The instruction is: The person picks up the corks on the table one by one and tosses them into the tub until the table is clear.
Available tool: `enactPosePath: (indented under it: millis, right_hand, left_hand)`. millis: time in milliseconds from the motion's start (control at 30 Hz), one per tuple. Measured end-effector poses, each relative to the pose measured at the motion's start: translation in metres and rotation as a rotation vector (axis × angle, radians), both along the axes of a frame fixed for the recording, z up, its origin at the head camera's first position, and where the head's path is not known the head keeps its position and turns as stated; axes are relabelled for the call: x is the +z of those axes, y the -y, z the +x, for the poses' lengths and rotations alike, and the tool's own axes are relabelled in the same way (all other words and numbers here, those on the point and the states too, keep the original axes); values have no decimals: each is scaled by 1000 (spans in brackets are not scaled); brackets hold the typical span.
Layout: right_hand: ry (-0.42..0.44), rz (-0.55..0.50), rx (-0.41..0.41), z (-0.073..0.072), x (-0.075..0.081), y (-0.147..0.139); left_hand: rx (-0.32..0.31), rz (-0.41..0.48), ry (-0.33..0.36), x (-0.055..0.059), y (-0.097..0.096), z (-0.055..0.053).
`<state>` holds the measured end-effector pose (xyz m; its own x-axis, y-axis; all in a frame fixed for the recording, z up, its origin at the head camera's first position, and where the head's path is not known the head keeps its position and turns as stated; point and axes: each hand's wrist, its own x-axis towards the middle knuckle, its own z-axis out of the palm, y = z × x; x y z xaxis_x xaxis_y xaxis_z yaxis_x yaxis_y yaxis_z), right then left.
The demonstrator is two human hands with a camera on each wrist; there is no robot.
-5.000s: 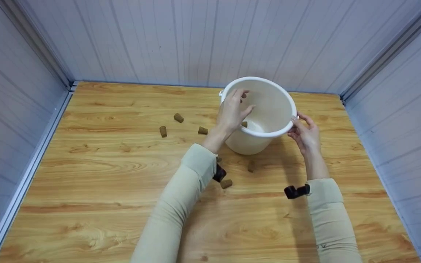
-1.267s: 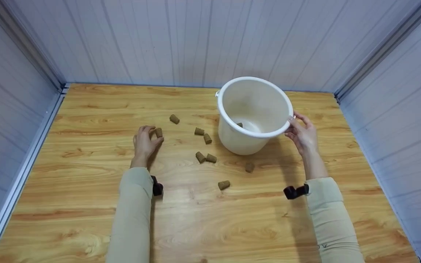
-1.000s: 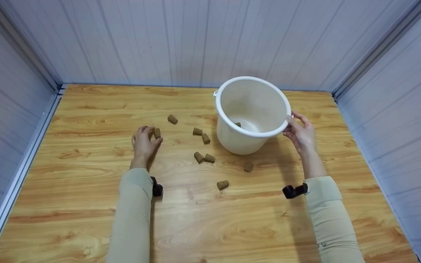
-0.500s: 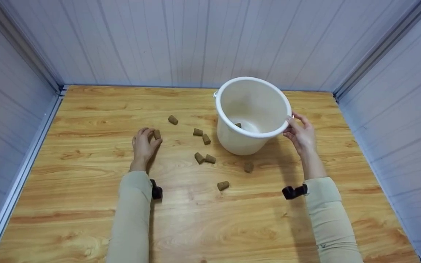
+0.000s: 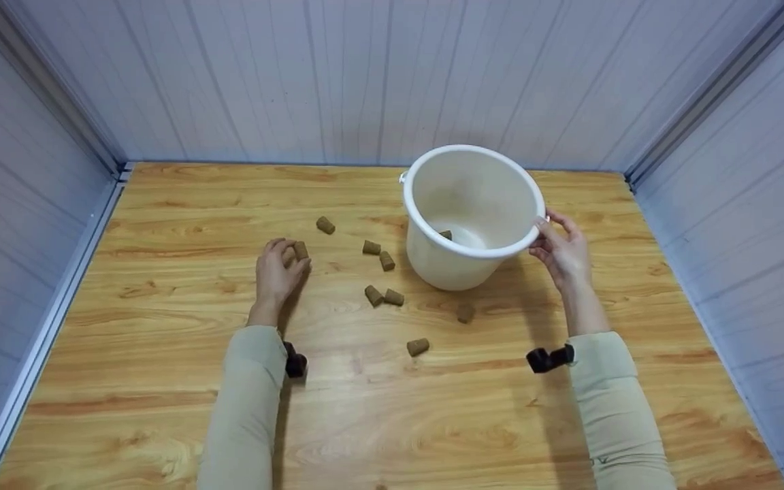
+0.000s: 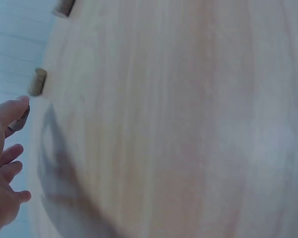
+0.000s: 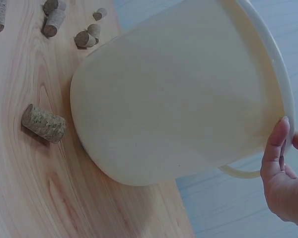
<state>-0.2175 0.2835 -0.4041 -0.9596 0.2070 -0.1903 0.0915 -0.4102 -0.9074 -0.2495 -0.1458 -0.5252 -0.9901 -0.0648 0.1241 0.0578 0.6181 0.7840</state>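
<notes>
A tapered cork (image 5: 301, 250) is between the thumb and fingers of my left hand (image 5: 278, 275), low over the left part of the table. In the left wrist view the thumb partly covers that cork (image 6: 20, 120). My right hand (image 5: 564, 255) grips the rim of a white bucket (image 5: 456, 269), thumb on the outside in the right wrist view (image 7: 275, 148). The bucket stands on the table, its mouth facing up. Inside it, one cork (image 5: 446, 234) shows near the bottom, partly hidden by the near rim.
Loose corks lie between hand and bucket: one at the back (image 5: 325, 225), a pair (image 5: 386, 260) beside the bucket, another pair (image 5: 373, 295) nearer. A cork (image 5: 418, 347) lies in front, another (image 5: 465, 313) before the bucket. Pale panel walls (image 5: 249, 88) enclose the wooden table (image 5: 365, 422).
Five seconds ago my left hand was over the bucket's mouth; it went left to a cork on the table. In the last half second hand and cork shifted slightly right. My right hand stayed at the rim.
</notes>
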Motion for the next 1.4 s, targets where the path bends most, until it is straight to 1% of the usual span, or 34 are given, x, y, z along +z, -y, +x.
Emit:
enactPosePath:
  millis: [167, 433, 567, 800, 1033, 1100, 1200, 1300, 1400]
  right_hand:
    - [4, 1, -2, 1, 0, 0]
    - [8, 25, -6, 2, 2, 1]
    - [-3, 28, 5, 2, 1, 1]
    - [-3, -3, 1, 1, 0, 0]
    - [0, 21, -8, 0, 0, 1]
    - [-2, 11, -5, 0, 0, 0]
    - [-1, 2, -3, 1, 1, 0]
    - [7, 12, -7, 1, 1, 0]
    - [12, 21, -4, 1, 0, 0]
  left_hand:
    - [0, 49, -38, 9, -9, 3]
    - [3, 100, -84, 11, -23, 12]
    - [3, 114, -110, 16, -29, 16]
    - [-18, 127, -187, 29, -41, 20]
    - [-59, 140, -295, 44, -54, 23]
    - [-72, 142, -308, 49, -58, 25]
    - [-86, 147, -311, 56, -64, 28]
    - [-98, 153, -312, 64, -70, 31]
    - [-120, 161, -332, 71, -76, 35]
